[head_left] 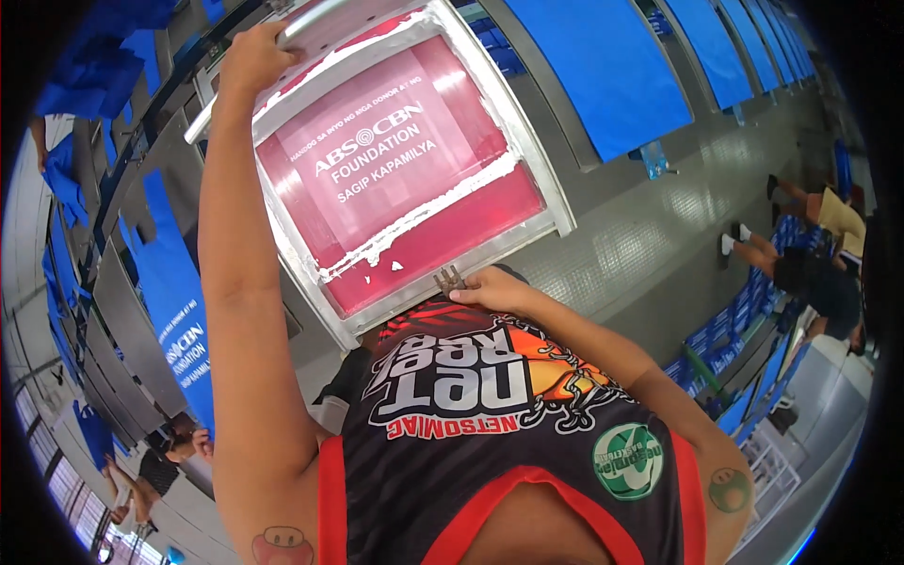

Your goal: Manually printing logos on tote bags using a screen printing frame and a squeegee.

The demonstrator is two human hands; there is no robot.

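A screen-printing frame [527, 122] with pale metal edges is tilted in front of my body. Its mesh [471, 207] is magenta, with a lighter printed panel in the middle and smears of white ink [424, 218] along the near and far sides. At the far left, my left hand [256, 58] is closed round a long silver bar [315, 17] that looks like a squeegee handle. My right hand [490, 290] grips the near edge of the frame, its thumb beside a small metal bracket [449, 279]; the other fingers are mostly hidden.
Blue fabric pieces [603, 66] lie on a row of grey boards at the far right. More blue printed pieces [169, 282] lie on boards at my left. People [819, 282] are at the right, beside blue stacked crates [725, 330], and another person [155, 480] is at the lower left.
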